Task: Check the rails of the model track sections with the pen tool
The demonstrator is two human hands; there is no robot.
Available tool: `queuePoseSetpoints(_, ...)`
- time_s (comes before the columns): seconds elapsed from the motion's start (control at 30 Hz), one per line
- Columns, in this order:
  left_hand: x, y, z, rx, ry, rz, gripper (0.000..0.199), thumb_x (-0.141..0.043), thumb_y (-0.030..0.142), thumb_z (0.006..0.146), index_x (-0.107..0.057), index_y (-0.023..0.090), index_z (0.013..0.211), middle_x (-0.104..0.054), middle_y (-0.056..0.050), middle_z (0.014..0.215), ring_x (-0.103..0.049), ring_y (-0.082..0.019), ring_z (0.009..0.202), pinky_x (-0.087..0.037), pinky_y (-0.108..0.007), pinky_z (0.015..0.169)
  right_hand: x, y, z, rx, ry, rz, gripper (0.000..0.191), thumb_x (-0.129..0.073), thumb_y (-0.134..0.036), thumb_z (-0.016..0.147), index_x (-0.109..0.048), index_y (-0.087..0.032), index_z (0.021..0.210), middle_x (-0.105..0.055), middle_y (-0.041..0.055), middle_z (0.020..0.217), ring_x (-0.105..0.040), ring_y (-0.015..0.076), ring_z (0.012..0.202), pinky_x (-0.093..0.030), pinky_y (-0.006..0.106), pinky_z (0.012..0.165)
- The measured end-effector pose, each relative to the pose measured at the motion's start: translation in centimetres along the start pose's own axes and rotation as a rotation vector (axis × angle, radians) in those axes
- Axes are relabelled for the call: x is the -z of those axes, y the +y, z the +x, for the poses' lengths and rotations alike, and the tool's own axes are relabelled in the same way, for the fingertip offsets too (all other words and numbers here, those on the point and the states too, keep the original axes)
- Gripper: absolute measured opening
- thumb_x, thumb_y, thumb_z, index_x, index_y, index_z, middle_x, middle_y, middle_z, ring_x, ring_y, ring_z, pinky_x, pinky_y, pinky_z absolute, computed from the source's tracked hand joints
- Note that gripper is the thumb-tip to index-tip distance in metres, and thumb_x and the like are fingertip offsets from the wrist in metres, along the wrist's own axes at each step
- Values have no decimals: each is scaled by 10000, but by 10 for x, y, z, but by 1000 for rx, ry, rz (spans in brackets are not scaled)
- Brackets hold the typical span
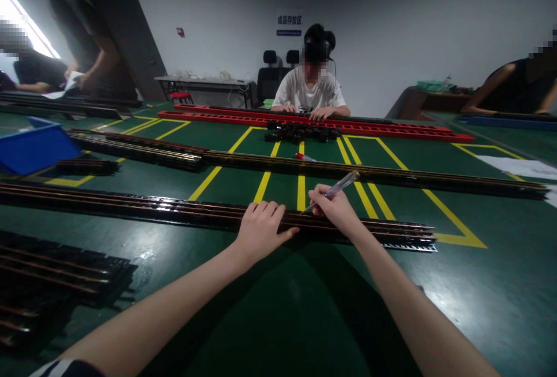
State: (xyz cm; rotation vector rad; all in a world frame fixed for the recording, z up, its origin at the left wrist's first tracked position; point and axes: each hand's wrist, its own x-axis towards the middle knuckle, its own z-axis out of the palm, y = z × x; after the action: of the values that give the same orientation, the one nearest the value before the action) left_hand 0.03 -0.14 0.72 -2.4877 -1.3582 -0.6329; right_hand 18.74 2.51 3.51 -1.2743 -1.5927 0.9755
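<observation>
A long black rail with copper-coloured strips [209,213] lies across the green table in front of me. My left hand [260,226] is laid over its middle, fingers curled across the far edge and thumb stretched to the right along the near side. Just to the right, my right hand [334,206] grips a clear-barrelled pen [343,184]. The pen slants up to the right, and its tip points down at the rail's strips close to my left thumb. Whether the tip touches the rail I cannot tell.
Another long rail [374,171] runs parallel farther back, near a red pen [306,158]. More rails [56,261] lie at the left, below a blue bin [37,148]. Red racks [369,127] and black parts [300,131] are before a co-worker [310,87] opposite.
</observation>
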Motion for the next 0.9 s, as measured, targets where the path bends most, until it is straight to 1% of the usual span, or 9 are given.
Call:
queuePoseSetpoints(0.17,1,1,-1,0,1,-3,463,-453,538,850,-618,137,1013,-666,-100,981,-610,-236,892,-459,-390,781,5,-4,-2,-8,-5,22,250,-562,-345,754,-508,-192,563,-521,-35,463,-491,106,454,-387,239,503)
queuePoseSetpoints(0.4,1,0,0,-2,0,-9,459,-460,531,848,-614,134,1020,-664,-95,979,-606,-231,893,-461,-391,785,13,-3,-3,-32,-29,-14,247,-561,-357,750,-515,-193,571,-528,-37,464,-510,108,464,-408,246,528)
queuePoseSetpoints(0.57,1,0,0,1,-12,-2,461,-474,530,841,-613,130,1025,-660,-97,983,-603,-236,901,-462,-407,798,18,-1,-6,-43,-9,-34,260,-553,-369,748,-500,-195,561,-532,-35,460,-511,109,459,-399,244,510)
queuePoseSetpoints(0.77,1,0,0,-2,-9,-6,483,-445,543,852,-617,129,1031,-662,-99,984,-605,-239,900,-466,-405,789,28,0,-8,-69,-25,-9,255,-565,-371,736,-515,-188,565,-542,-33,466,-505,97,454,-391,233,496)
queuePoseSetpoints(0.9,1,1,0,-2,-9,-9,483,-441,542,853,-617,129,1031,-663,-102,984,-605,-238,900,-463,-404,798,30,-2,-8,-83,-38,0,258,-579,-369,722,-512,-185,553,-536,-35,458,-497,92,448,-391,230,490)
